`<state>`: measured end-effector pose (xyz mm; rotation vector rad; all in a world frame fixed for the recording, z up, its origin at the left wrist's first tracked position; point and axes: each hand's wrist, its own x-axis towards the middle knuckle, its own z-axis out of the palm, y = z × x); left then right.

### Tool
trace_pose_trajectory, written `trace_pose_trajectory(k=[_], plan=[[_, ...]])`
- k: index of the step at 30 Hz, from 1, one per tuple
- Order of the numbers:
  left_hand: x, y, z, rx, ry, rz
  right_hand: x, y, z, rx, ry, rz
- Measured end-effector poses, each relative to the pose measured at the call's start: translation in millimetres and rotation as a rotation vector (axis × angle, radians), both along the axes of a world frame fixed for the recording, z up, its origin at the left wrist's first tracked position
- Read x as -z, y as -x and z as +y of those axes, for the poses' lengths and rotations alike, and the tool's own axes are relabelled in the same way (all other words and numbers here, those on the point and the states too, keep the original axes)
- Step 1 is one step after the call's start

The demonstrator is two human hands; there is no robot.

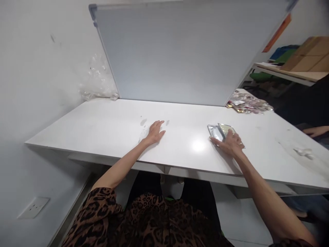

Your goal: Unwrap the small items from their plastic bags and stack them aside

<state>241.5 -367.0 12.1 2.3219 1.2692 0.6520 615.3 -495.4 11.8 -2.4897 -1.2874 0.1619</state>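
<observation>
Your right hand (231,142) spans foil packets (216,131) on surface (180,120); can't tell whether fingers grip. Your left hand (154,133): fingers loosely spread, nothing visibly held. Slick-looking foil might skid apart if you press unevenly.

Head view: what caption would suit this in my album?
Right hand at two shiny packets, left hand over a white table, whiteboard behind.

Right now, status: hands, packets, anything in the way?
Left hand open over white tabletop. Right hand on two flat packets, grip unclear. Whiteboard stands beyond the packets, seemingly not in the way.
</observation>
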Motion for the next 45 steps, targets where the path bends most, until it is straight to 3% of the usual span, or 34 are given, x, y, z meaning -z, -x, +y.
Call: trace_pose_trajectory(k=[4,12,17,20,23,25,31,37,41,43,45], plan=[[17.8,-5.8,3.2,-0.033,-0.02,-0.042,-6.0,0.0,3.1,-0.026,0.148,-0.061],[32.4,0.9,10.3,-0.034,-0.102,-0.125,-20.4,-5.1,-7.5,-0.241,0.195,-0.261],[38.5,0.0,12.4,-0.026,-0.132,-0.116,-30.7,-33.8,-7.8,-0.29,0.143,-0.194],[42.0,0.0,13.4,-0.03,-0.142,-0.111,-41.1,-63.9,-5.0,-0.134,-0.015,-0.002],[44.5,0.5,14.4,-0.028,-0.157,-0.11,-42.2,-94.8,-7.6,0.122,-0.297,0.471],[46.0,0.7,15.3,-0.027,-0.164,-0.114,-35.6,-109.0,-14.0,0.239,-0.41,0.74],[49.9,0.9,17.4,-0.039,-0.179,-0.135,-15.4,-114.3,-24.8,0.359,-0.425,0.903],[47.9,0.9,16.8,-0.047,-0.162,-0.107,-8.5,-89.3,2.3,0.319,-0.444,0.63],[46.3,1.0,15.0,-0.052,-0.172,-0.102,-11.3,-71.9,9.2,0.168,-0.43,0.691],[45.3,1.1,13.7,-0.056,-0.183,-0.106,-22.8,-67.0,5.9,0.117,-0.396,0.546],[43.7,1.0,12.3,-0.06,-0.182,-0.104,-39.2,-62.5,-0.4,0.071,-0.303,0.256]])
